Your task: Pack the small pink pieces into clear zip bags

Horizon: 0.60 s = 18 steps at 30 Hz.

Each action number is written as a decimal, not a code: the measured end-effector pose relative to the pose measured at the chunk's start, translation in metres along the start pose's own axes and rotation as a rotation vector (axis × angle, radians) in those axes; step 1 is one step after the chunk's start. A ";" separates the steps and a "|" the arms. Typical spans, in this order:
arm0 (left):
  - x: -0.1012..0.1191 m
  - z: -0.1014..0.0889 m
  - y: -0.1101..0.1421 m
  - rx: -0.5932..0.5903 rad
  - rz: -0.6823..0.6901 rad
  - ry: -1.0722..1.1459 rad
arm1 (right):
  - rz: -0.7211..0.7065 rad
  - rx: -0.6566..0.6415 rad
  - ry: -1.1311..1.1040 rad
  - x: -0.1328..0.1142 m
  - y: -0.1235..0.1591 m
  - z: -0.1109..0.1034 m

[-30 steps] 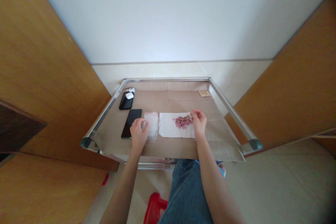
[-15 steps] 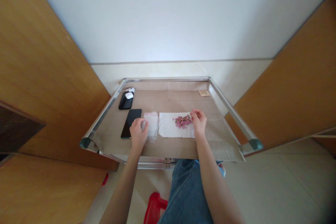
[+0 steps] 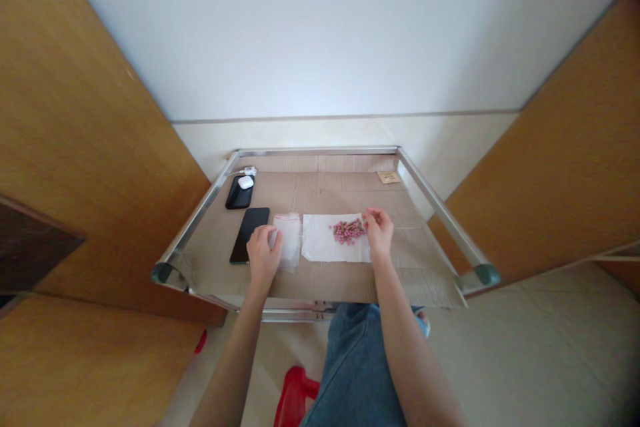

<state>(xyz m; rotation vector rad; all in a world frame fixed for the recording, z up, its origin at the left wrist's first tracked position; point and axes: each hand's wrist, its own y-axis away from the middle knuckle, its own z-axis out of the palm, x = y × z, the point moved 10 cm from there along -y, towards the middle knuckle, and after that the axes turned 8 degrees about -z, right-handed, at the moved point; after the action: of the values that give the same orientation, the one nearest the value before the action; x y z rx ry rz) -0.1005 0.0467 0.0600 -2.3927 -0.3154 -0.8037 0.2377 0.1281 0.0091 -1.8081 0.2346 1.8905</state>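
My left hand (image 3: 264, 252) rests with curved fingers and thumb apart, between a black tablet-like slab (image 3: 243, 240) and a stack of clear zip bags (image 3: 289, 240). Its fingertips reach the bags' left edge, and nothing shows in its grasp. On the right, my right hand (image 3: 379, 230) lies at the edge of a white paper sheet (image 3: 317, 240), fingers loosely bent and touching or close to the pile of dried pink rosebuds (image 3: 349, 232). I see nothing held in it, though its fingertips are small in view. The buds lie heaped on the sheet's right half.
Cardboard (image 3: 340, 193) lines a metal-framed table (image 3: 435, 200). At the back left, a white earbud case (image 3: 245, 182) sits on a black phone-like tray (image 3: 239, 197) beside a white charger (image 3: 250, 171). A small brown card (image 3: 389, 177) lies back right. Below is a red stool (image 3: 293, 397).
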 end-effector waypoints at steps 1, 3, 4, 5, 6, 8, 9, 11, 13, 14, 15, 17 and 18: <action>0.000 0.000 0.000 0.002 0.002 0.000 | -0.003 0.001 0.001 0.000 0.000 0.000; 0.000 0.000 0.000 0.003 0.005 -0.001 | -0.005 0.003 0.004 0.002 -0.001 -0.001; 0.000 0.000 0.000 0.002 0.005 -0.001 | -0.005 0.003 0.006 0.003 -0.001 -0.001; 0.000 0.000 0.000 0.002 0.005 0.000 | -0.005 0.004 0.009 0.003 -0.001 -0.001; 0.000 0.000 0.000 0.002 0.005 0.002 | -0.004 0.006 0.010 0.003 -0.001 0.000; -0.001 0.000 0.000 0.003 0.005 0.006 | -0.001 0.008 0.008 0.002 -0.001 0.000; -0.001 0.000 0.000 0.003 0.007 0.007 | -0.002 0.010 0.005 0.000 -0.001 -0.001; -0.001 0.000 0.000 0.005 0.009 0.005 | -0.007 0.015 0.001 -0.005 -0.001 -0.005; -0.002 0.000 0.000 0.005 0.013 0.001 | -0.004 0.009 0.018 -0.012 -0.002 -0.015; -0.002 0.001 0.000 0.002 0.016 0.000 | 0.004 -0.009 0.028 -0.013 -0.004 -0.021; -0.001 0.002 0.000 -0.003 0.020 0.000 | 0.005 -0.023 0.049 -0.015 -0.005 -0.029; 0.000 0.002 0.000 -0.012 0.030 0.002 | -0.006 -0.118 0.153 -0.015 -0.008 -0.045; 0.001 0.003 0.000 -0.015 0.034 0.002 | -0.029 -0.190 0.229 -0.015 -0.009 -0.051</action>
<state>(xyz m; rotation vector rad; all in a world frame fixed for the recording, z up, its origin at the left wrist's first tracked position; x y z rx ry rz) -0.0989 0.0484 0.0587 -2.4048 -0.2675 -0.7951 0.2867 0.1084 0.0209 -2.1456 0.1091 1.7348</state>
